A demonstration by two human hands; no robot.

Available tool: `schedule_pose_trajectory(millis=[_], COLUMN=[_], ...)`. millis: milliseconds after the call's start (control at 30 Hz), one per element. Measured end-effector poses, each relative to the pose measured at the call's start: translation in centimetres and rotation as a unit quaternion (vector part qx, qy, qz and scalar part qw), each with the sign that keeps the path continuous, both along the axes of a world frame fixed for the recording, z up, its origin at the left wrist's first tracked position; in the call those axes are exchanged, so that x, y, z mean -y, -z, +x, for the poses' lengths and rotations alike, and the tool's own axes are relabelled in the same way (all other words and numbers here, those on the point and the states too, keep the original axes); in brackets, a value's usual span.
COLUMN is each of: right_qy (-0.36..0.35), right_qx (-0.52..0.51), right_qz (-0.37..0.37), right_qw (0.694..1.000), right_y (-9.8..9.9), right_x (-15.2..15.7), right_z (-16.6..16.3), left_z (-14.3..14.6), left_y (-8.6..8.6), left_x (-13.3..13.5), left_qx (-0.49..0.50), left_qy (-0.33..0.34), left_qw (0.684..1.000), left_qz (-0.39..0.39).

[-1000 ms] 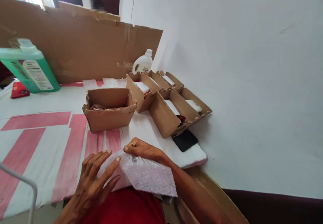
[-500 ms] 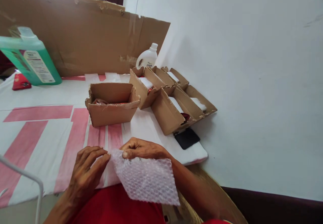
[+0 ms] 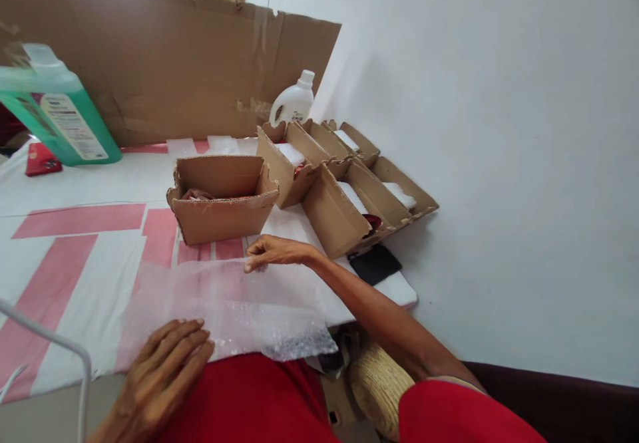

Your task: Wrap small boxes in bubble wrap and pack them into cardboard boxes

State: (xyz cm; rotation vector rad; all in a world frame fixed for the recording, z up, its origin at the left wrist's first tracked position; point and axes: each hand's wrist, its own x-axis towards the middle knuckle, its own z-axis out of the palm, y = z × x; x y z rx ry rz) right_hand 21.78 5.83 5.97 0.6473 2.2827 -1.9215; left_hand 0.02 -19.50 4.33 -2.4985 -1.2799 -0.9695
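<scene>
A sheet of clear bubble wrap (image 3: 214,303) lies spread over the near edge of the cloth-covered table. My left hand (image 3: 167,363) rests flat on its near left part, fingers stretched out. At the sheet's far edge, my right hand (image 3: 272,251) is closed in a pinch on the wrap. The sheet's near right corner (image 3: 304,343) hangs past the table edge by my red clothing. Just beyond my right hand stands a cardboard box (image 3: 224,220) with something brownish inside, mostly hidden by its front wall.
Several open cardboard boxes (image 3: 332,220) holding white-wrapped items stand at the right by the wall. A black flat object (image 3: 374,265) lies beside them. At the back are a white jug (image 3: 293,102), a green liquid bottle (image 3: 74,117) and a red packet (image 3: 42,159). A pale cable (image 3: 74,350) curves at lower left.
The bubble wrap, bunched in my right hand before, now lies opened out on the table. My right hand has moved up and away; my left hand has come down flat onto the sheet.
</scene>
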Motion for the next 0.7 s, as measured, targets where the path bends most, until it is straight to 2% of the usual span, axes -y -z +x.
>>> schedule_pose_trajectory(millis=[100,200,300,367,433,500,567,633,700], right_qy=[-0.022,-0.047,-0.032,0.015,0.083,0.143,0.153,0.128,0.111], right_qx=[0.04,0.091,0.178,0.216,0.211,0.158,0.055,-0.043,-0.046], right_qz=[0.1,0.231,0.381,0.461,0.529,0.576,0.569,0.543,0.531], right_qw=[0.994,0.968,0.907,0.86,0.818,0.789,0.806,0.829,0.839], right_y=[0.8,1.3,1.0,0.3,-0.5,-0.6,0.0,1.5,3.1], right_x=[-1.7,-2.2,-1.1,0.5,2.9,6.3,10.1,13.8,16.3], right_z=[-1.1,-1.7,-1.6,-1.4,-1.4,-2.0,-3.5,-5.7,-8.0], left_z=[2.0,3.7,4.1,3.6,2.5,1.1,-0.3,-1.5,-2.3], left_y=[1.8,3.2,3.3,2.9,2.6,3.0,4.4,6.6,8.9], left_x=[-0.1,-0.4,-0.3,-0.1,-0.2,-0.5,-0.9,-1.3,-1.5], left_qx=[-0.013,-0.017,-0.011,0.014,0.047,0.059,0.039,-0.002,-0.045], left_qy=[0.008,-0.009,-0.023,-0.03,-0.049,-0.096,-0.163,-0.211,-0.218], left_qw=[1.0,1.0,0.997,0.992,0.989,0.985,0.979,0.971,0.969], left_qz=[-0.01,-0.023,-0.075,-0.118,-0.135,-0.13,-0.12,-0.11,-0.104])
